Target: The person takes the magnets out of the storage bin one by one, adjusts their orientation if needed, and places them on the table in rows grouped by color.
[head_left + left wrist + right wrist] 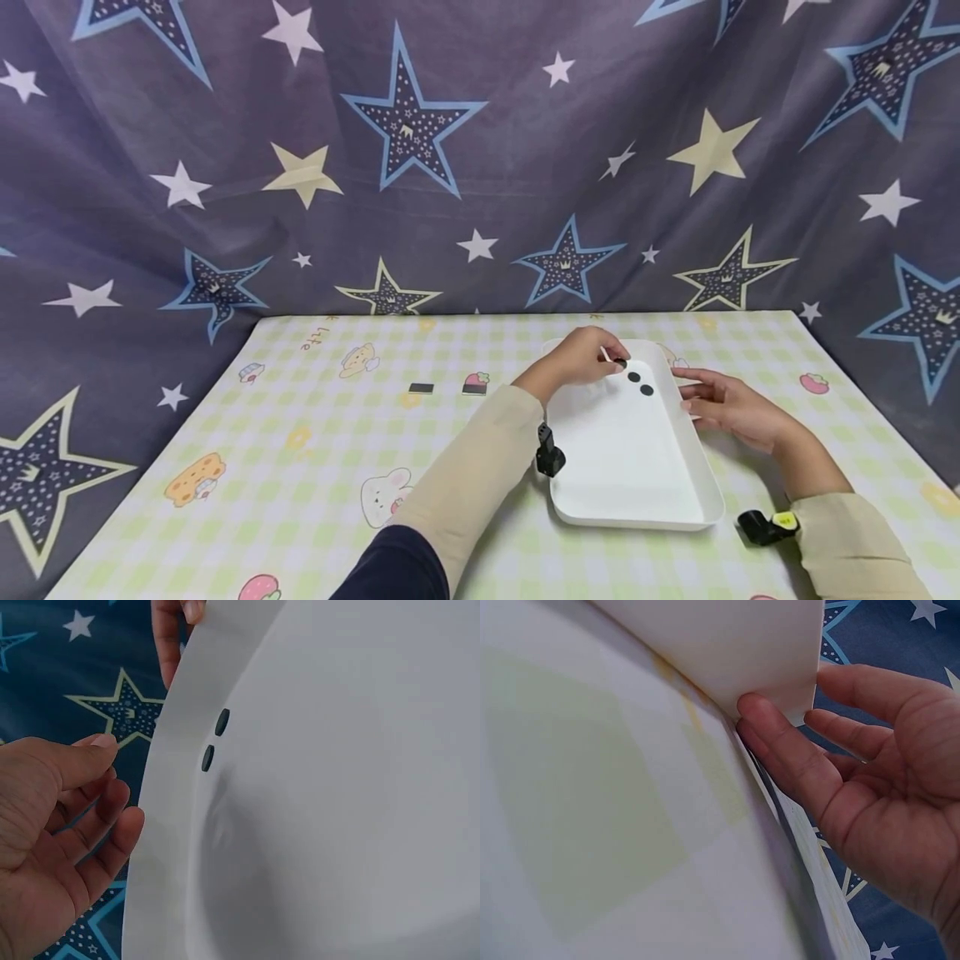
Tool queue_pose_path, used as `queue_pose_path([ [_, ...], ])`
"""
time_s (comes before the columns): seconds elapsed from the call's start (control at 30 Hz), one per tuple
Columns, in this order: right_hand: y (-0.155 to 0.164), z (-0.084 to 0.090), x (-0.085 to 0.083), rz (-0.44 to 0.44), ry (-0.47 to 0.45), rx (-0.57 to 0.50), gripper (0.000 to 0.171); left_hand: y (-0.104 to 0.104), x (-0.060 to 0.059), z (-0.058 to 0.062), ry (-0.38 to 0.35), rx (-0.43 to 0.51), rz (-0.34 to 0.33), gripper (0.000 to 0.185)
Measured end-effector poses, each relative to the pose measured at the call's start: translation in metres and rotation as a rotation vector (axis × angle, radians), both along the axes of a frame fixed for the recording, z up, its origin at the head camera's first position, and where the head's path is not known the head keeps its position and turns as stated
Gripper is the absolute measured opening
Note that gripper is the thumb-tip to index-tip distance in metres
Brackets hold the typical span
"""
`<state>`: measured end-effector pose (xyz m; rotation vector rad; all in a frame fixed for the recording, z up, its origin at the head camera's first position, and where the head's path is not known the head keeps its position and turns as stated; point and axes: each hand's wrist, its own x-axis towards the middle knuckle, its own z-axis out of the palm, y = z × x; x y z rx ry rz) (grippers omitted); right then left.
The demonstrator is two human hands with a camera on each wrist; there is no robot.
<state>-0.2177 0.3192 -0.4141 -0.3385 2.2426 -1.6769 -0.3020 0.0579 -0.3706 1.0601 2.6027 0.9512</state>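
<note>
A shallow white tray (630, 467) lies on the table between the two hands. The left hand (581, 357) reaches over its far end, thumb and forefinger pinching a small black disc (621, 363). Seen from the left wrist, that hand (75, 825) hides the disc behind its thumb. Two more black discs (634, 377) sit in a slanting row on the tray floor, close to the far right corner. Against the tray's outer right wall, the right hand (738, 410) rests its extended fingertips; the right wrist view has these fingers (787, 746) at the tray's corner.
Two small black rectangular pieces, one left (422, 388) and one right (475, 389), lie on the table left of the tray. A checked cloth (315, 500) with cartoon prints covers the table. Behind its far edge hangs a dark star-patterned curtain (480, 167).
</note>
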Motion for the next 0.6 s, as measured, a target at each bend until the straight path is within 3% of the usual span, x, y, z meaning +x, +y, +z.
queue_pose_path([
  [0.6,0.0,-0.001,0.001,0.011,0.004,-0.019,0.068,-0.027,0.01,0.012,0.11,0.07,-0.013,0.016],
])
